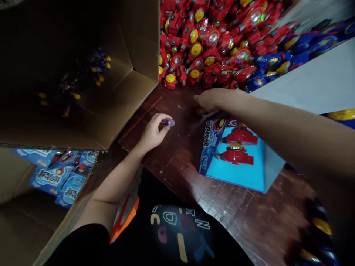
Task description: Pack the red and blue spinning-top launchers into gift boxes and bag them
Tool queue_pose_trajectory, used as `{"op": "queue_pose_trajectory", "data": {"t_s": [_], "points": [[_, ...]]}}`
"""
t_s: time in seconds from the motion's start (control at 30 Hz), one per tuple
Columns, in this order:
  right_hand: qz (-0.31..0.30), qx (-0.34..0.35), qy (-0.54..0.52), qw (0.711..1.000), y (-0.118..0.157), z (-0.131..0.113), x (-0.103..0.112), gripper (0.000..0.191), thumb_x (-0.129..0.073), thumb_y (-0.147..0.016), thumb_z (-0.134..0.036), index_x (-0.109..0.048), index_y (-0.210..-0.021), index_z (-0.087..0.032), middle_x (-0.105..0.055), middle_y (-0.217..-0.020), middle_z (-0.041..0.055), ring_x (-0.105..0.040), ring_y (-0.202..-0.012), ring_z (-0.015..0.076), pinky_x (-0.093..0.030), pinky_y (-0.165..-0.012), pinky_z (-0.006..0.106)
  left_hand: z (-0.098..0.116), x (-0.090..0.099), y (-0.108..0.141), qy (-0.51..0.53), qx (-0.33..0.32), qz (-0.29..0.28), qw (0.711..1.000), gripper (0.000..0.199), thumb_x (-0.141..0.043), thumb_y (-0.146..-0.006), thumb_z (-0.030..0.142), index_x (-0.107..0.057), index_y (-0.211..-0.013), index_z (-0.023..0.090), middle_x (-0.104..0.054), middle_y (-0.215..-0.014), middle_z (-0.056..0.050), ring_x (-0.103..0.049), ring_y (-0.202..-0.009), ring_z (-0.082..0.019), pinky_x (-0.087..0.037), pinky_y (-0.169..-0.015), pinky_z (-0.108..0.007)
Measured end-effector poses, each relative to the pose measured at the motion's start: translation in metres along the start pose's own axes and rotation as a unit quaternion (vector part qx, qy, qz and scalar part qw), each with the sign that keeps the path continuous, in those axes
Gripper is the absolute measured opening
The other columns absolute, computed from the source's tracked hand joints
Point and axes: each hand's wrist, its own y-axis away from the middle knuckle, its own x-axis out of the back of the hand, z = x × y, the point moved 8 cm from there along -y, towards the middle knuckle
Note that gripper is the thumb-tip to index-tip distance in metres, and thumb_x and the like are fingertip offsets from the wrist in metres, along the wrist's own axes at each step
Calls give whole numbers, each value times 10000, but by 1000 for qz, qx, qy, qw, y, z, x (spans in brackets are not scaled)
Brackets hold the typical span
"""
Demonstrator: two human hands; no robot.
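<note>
Over the dark red table (177, 144), my left hand (155, 131) pinches a small purplish translucent piece (169, 122) between thumb and fingers. My right hand (206, 102) reaches down near the front edge of the red toy pile (210, 48); its fingers are partly hidden and blurred, and what they may hold cannot be made out. Below my right forearm stands a blue display box (235, 173) with a printed side and an open face. Two red toys (240, 157) with silver and yellow parts show inside it.
A large cardboard box (141, 88) at the upper left holds some dark blue and yellow toys (101, 64). Printed blue packages (50, 177) lie in a carton at the lower left. Blue toys (302, 48) are heaped at the upper right, beside a white panel (313, 81).
</note>
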Motion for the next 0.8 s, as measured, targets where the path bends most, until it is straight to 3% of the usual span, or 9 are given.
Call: {"op": "queue_pose_trajectory", "data": {"t_s": [0.07, 0.13, 0.2, 0.27, 0.37, 0.53, 0.67, 0.8], "points": [[-32, 56, -3, 998, 29, -24, 4, 529, -742, -957, -506, -710, -1178, -27, -750, -1092, 120, -706, -969, 196, -494, -852, 313, -3, 7, 17, 185, 60, 45, 980, 282, -776, -904, 196, -602, -1126, 212, -671, -1289, -69, -717, -1154, -200, -582, -1042, -366], [-1, 135, -63, 989, 65, -53, 18, 472, -827, -910, -458, -699, -1195, -104, -712, -1172, 122, -680, -985, 205, -524, -858, 320, -5, 7, 33, 335, 144, 65, 929, 403, -867, -859, 278, -554, -1108, 231, -693, -1228, -35, -747, -1160, -214, -611, -1016, -371], [39, 203, -159, 965, 104, -76, 29, 400, -821, -917, -492, -727, -1130, -167, -668, -1236, 121, -664, -1139, 256, -559, -936, 363, 1, 0, 48, 423, 209, 48, 880, 492, -919, -831, 351, -529, -1111, 242, -732, -1126, -12, -783, -1111, -226, -646, -921, -343], [46, 242, -216, 945, 139, -89, 28, 378, -757, -966, -543, -755, -1166, -222, -646, -1283, 111, -617, -1293, 285, -554, -1043, 417, 13, -4, 61, 449, 235, 23, 862, 557, -960, -796, 417, -517, -1078, 231, -763, -1042, -13, -810, -1016, -224, -638, -764, -259], [40, 247, -215, 944, 176, -97, 20, 420, -642, -1044, -550, -723, -1365, -291, -632, -1283, 104, -626, -1243, 263, -567, -1028, 430, 34, -10, 76, 425, 229, -20, 875, 584, -969, -795, 477, -501, -1021, 212, -778, -927, -16, -806, -827, -180, -560, -598, -182], [13, 171, -37, 984, 207, -108, 10, 515, -521, -1085, -498, -611, -1537, -268, -587, -1268, 154, -649, -869, 223, -566, -664, 347, 72, -21, 94, 375, 174, -94, 905, 428, -828, -965, 451, -476, -1021, 214, -761, -842, -1, -698, -654, -93, -542, -592, -182], [58, 127, 41, 989, 228, -117, 23, 508, -493, -1082, -574, -662, -1411, -225, -635, -1219, 143, -655, -795, 225, -476, -538, 302, 93, -20, 102, 311, 137, -116, 933, 345, -815, -985, 383, -631, -1198, 185, -739, -873, -4, -655, -702, -66, -526, -657, -173], [122, 147, -1, 981, 246, -121, 32, 553, -447, -1081, -682, -685, -1304, -236, -650, -1176, 112, -692, -864, 223, -521, -578, 307, 106, -26, 112, 300, 154, -175, 925, 381, -817, -980, 393, -736, -1303, 209, -772, -977, -36, -706, -823, -102, -554, -740, -206]]}}
